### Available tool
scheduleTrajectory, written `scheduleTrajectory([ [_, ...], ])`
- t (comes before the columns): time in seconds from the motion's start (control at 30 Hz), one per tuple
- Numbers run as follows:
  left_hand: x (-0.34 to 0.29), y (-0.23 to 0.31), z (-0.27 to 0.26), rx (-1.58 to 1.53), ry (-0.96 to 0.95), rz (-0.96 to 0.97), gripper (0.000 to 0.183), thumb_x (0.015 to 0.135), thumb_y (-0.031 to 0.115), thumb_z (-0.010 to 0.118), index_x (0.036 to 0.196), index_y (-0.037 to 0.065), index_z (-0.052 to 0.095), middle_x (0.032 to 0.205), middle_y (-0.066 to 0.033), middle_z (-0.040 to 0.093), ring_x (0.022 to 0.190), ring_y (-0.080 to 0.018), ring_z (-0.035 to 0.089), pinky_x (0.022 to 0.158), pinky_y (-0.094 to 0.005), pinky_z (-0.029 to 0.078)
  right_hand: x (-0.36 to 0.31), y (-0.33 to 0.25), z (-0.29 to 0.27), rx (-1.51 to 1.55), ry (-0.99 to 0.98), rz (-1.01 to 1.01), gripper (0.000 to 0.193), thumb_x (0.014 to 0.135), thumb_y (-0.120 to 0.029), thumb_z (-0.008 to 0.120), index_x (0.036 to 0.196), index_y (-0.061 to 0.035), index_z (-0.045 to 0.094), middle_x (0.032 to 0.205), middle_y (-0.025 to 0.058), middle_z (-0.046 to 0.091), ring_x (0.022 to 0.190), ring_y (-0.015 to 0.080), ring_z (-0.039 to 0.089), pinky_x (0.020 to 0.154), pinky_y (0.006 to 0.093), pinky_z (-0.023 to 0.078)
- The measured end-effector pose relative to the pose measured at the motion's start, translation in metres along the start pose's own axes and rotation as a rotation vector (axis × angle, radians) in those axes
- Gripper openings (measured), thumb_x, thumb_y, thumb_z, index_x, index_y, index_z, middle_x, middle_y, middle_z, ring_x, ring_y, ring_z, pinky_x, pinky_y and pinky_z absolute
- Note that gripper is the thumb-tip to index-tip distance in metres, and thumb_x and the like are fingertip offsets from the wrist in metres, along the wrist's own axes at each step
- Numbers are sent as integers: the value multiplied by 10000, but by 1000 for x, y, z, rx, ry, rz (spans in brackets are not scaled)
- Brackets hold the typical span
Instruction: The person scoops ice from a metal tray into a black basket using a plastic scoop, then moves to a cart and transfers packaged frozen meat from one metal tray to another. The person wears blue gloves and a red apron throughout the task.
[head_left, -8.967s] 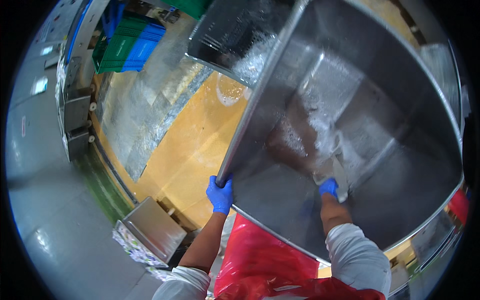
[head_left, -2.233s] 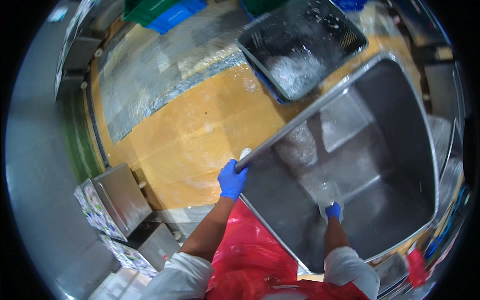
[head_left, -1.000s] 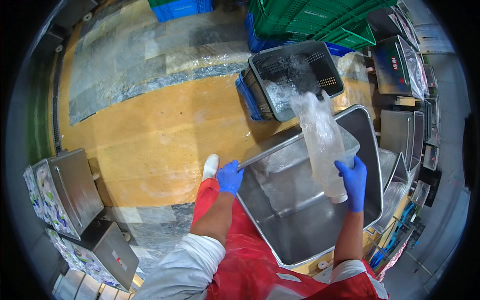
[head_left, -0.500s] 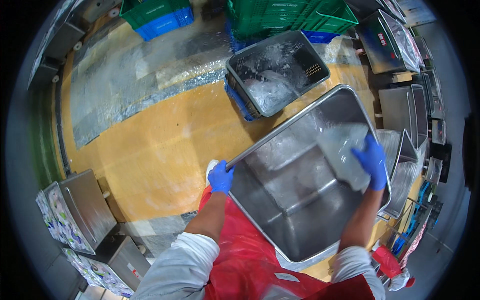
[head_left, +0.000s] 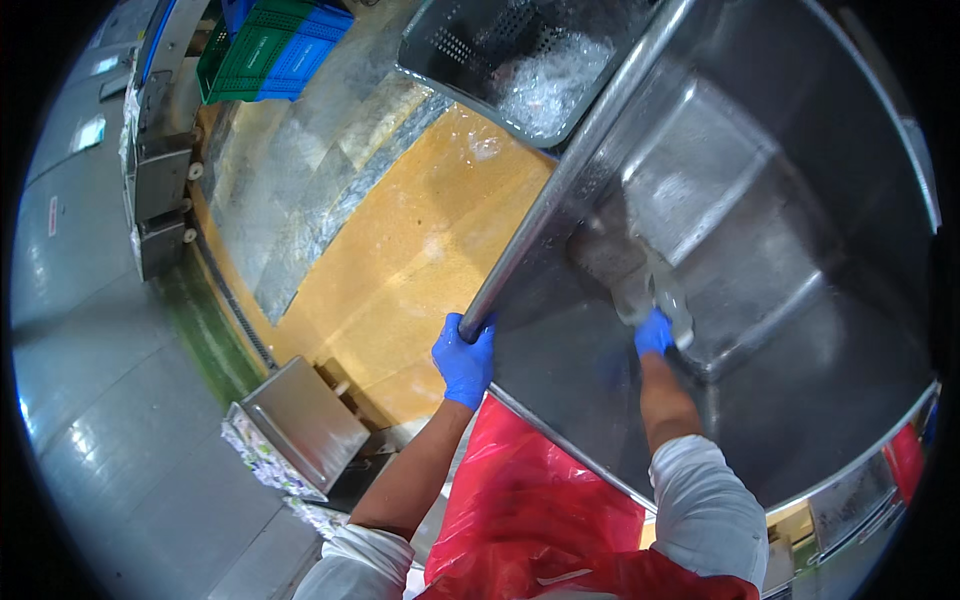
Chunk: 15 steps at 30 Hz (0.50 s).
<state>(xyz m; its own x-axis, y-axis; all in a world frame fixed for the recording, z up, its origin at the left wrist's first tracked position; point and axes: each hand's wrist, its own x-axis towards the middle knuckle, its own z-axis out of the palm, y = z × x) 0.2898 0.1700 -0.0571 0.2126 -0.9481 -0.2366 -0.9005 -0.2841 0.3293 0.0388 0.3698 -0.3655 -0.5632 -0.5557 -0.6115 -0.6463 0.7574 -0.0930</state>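
Observation:
A large, deep stainless-steel tub [head_left: 740, 190] is tipped up in front of me, its wet inside facing me. My left hand [head_left: 465, 362], in a blue glove, is closed around the tub's rolled rim at the near left corner. My right hand [head_left: 655, 333], also gloved in blue, reaches down inside the tub. Its fingers are closed on a pale translucent sheet [head_left: 632, 292], wet and bunched, lying against the tub's inner wall. Whether it is plastic film or something stiffer cannot be made out.
Beyond the tub's left rim stands a dark grey perforated crate [head_left: 470, 95] with wet clear material in it. Green and blue crates [head_left: 275, 50] are at the far left. A lidded steel cart [head_left: 305, 420] stands at left on the wet yellow floor [head_left: 400, 260].
The tub has tilted up and looms larger, its far end raised beside the grey crate. My right hand has moved from the right side deeper into the tub, and the sheet has become bunched.

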Motion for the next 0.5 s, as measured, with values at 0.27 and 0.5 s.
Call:
scheduleTrajectory([
  [0.27, 2, 21, 9, -65, -84, 8, 383, 768, 392, 754, 787, 65, 555, 660, -177, 590, 625, -373, 594, 578, -441, 445, 59, -14, -10, 303, 312, -446, 126, 800, -111, 610, 908, -48, 629, 922, 148, 652, 872, 317, 634, 759, 413, 494],
  [0.5, 0, 8, -8, -32, -13, 83, 372, 798, 424, 703, 834, 80, 567, 780, -153, 637, 739, -353, 623, 654, -462, 469, -108, -73, -328, 722, -120, -484, 232, 674, -70, 731, 848, -24, 585, 760, 78, 591, 753, 189, 592, 693, 330, 482],
])
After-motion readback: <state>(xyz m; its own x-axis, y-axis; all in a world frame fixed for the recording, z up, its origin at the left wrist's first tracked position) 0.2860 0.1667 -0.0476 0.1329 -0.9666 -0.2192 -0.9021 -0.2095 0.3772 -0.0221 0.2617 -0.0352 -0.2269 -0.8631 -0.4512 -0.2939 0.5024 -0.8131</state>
